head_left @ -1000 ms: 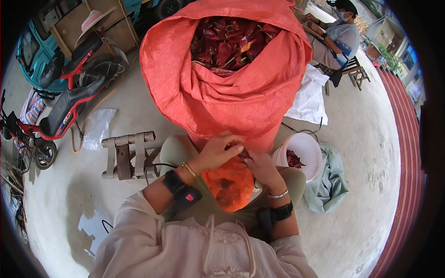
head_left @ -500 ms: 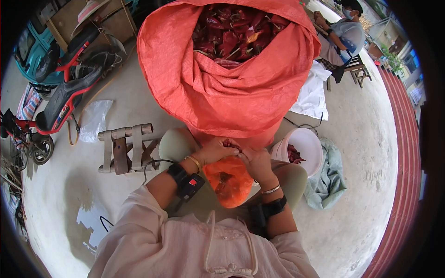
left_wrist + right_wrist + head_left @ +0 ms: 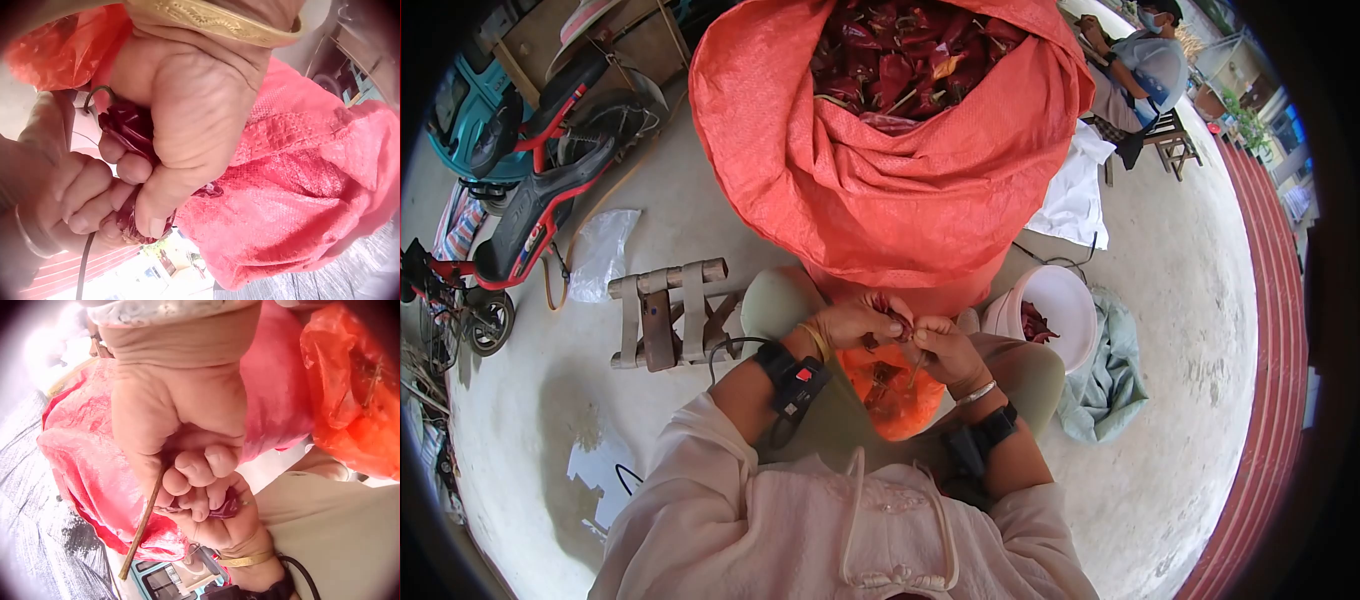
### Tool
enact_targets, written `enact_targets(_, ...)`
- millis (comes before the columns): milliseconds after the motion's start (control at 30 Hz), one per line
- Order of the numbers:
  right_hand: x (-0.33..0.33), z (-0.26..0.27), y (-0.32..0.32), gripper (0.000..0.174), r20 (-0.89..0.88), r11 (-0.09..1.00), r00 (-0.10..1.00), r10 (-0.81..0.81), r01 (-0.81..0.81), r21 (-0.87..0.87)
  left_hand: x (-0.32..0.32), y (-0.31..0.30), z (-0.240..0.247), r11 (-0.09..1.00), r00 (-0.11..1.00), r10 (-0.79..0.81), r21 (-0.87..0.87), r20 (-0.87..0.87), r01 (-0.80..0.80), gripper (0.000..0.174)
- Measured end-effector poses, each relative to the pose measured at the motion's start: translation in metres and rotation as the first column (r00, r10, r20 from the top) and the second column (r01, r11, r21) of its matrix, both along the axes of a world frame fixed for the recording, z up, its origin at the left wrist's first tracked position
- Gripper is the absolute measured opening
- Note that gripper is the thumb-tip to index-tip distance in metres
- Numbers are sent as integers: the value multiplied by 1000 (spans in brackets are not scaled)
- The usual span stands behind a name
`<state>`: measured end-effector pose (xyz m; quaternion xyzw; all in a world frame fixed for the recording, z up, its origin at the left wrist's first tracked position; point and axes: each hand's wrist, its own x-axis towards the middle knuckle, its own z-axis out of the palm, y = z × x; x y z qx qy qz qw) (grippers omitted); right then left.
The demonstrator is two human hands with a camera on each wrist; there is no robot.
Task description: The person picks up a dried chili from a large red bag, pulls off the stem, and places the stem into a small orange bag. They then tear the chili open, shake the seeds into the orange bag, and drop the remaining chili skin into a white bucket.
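Dark red dried peppers (image 3: 128, 128) are gripped in my left hand (image 3: 852, 322), with fingers curled round them and the thumb pressing on one. My right hand (image 3: 950, 355) meets it just to the right, its fingers curled and pinching a long brown stem (image 3: 141, 531) that sticks out past the thumb. Both hands are above an orange plastic bag (image 3: 895, 405) with stems inside, between the knees. Right in front stands a large red sack (image 3: 880, 215) full of dried red peppers (image 3: 895, 80).
A white bucket (image 3: 1072, 320) with a few peppers stands at the right, beside a grey-green cloth sack (image 3: 1112, 385). A wooden folding stool (image 3: 662, 335) is at the left, a red scooter (image 3: 545, 215) beyond it. Another person (image 3: 1135, 75) sits at the back right.
The hands have come together at the pepper, and the right hand now pinches a stem. The view has shifted, so the red sack appears higher in the picture.
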<state>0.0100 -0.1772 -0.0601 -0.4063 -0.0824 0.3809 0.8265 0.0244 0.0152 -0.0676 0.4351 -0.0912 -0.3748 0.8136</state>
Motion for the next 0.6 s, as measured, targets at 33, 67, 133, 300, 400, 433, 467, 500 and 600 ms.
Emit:
enact_targets(33,1,-2,0,18,-5,1000,1000,7,-7,27,1,0,0,999,1000,-10,-36,9,10,19)
enact_targets(67,1,-4,1,18,-10,998,1000,15,-14,54,1,-1,-1,997,1000,-19,-73,17,20,18)
enact_targets(133,2,-1,2,17,22,999,998,-55,55,2,3,-3,-7,993,999,32,-111,12,-31,14)
enact_targets(300,1,-1,12,16,191,898,914,-357,392,-200,-1,-21,-4,930,930,368,19,-11,-368,3)
enact_targets(400,-3,-5,26,16,103,852,856,-506,515,-98,-2,-27,-9,905,902,422,-17,-90,-425,4)
enact_targets(433,-7,1,33,17,22,837,839,-544,544,-50,-4,-31,-7,889,887,449,-44,-108,-455,3)
enact_targets(467,-8,4,37,18,-61,819,817,-573,574,-5,-6,-35,-5,871,871,475,-71,-127,-486,3)
enact_targets(500,-8,1,36,16,-73,833,832,-550,553,33,-7,-37,-2,851,853,501,-98,-147,-517,3)
enact_targets(600,-6,-6,30,12,-93,877,877,-472,478,55,-6,-33,-8,873,891,433,-181,-138,-453,4)
